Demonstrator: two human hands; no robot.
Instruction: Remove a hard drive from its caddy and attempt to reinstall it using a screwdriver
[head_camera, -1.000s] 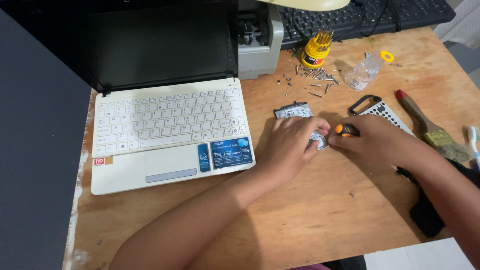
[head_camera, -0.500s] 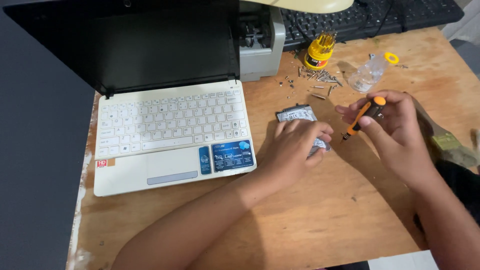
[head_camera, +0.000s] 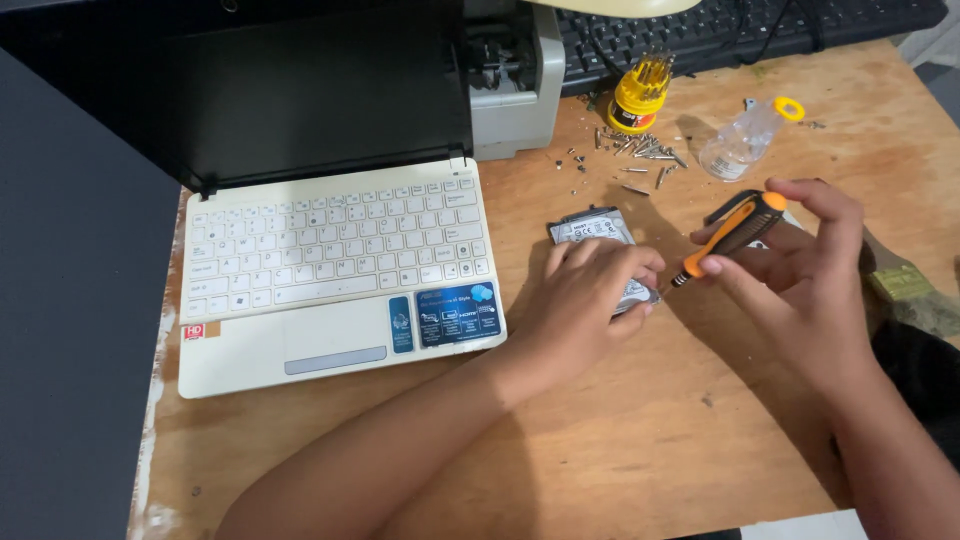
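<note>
Left hand (head_camera: 590, 300): pressed flat on the hard drive (head_camera: 592, 232), pinning it to the table (head_camera: 640, 440).
Right hand (head_camera: 800, 270): grip clenched round the orange screwdriver (head_camera: 730, 235).
Screwdriver axis: slants down-left, tip at the drive's right edge, just beside the left fingertips (head_camera: 640, 268).
Contact: tip probably on a screw; too small to tell.
Nearby: white laptop (head_camera: 330, 260) to the left.

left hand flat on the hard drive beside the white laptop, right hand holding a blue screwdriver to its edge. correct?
Not quite. The head view shows the screwdriver in the right hand is orange and black, not blue. The left hand does rest on the hard drive beside the white laptop.
</note>
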